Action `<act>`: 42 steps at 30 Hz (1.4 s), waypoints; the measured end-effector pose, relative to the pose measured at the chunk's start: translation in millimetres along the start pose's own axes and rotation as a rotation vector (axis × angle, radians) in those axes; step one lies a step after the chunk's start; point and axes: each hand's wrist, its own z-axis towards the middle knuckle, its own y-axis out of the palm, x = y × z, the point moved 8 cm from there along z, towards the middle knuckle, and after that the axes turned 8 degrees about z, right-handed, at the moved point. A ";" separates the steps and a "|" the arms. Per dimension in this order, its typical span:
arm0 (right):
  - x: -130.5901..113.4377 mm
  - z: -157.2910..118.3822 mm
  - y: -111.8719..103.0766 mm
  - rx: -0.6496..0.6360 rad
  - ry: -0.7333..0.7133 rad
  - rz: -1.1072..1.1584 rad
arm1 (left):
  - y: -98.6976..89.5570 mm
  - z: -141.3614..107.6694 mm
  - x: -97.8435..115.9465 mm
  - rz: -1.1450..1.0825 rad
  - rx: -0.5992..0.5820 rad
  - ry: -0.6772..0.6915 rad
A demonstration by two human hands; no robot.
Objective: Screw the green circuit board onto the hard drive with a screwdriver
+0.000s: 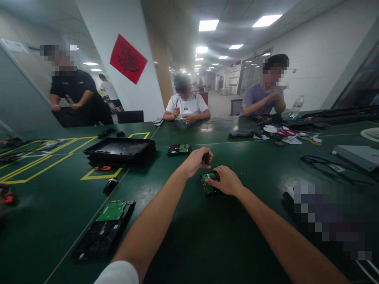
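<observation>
A hard drive (208, 188) with its green circuit board facing up lies on the dark green table in front of me. My right hand (227, 180) grips it from the right, thumb across the board and fingers over the far edge. Just above the drive's far side, my left hand (197, 161) is closed around a short dark handle-like piece (206, 158); its lower end is hidden or too small to make out. Beyond my left hand rests a second hard drive (179, 149). A larger black drive with a green board (104, 228) lies by my left forearm.
Stacked black trays (120, 152) and a black mouse (110, 185) are at left. Cables (325, 167), a grey box (357, 156) and a bottle (297, 106) are at right. Across the table sit two people (187, 104) (262, 96); another stands at left (75, 92).
</observation>
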 end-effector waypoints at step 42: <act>0.0 -11.0 -0.6 0.029 -0.056 -0.014 | -1.5 -2.5 4.8 0.052 0.003 0.063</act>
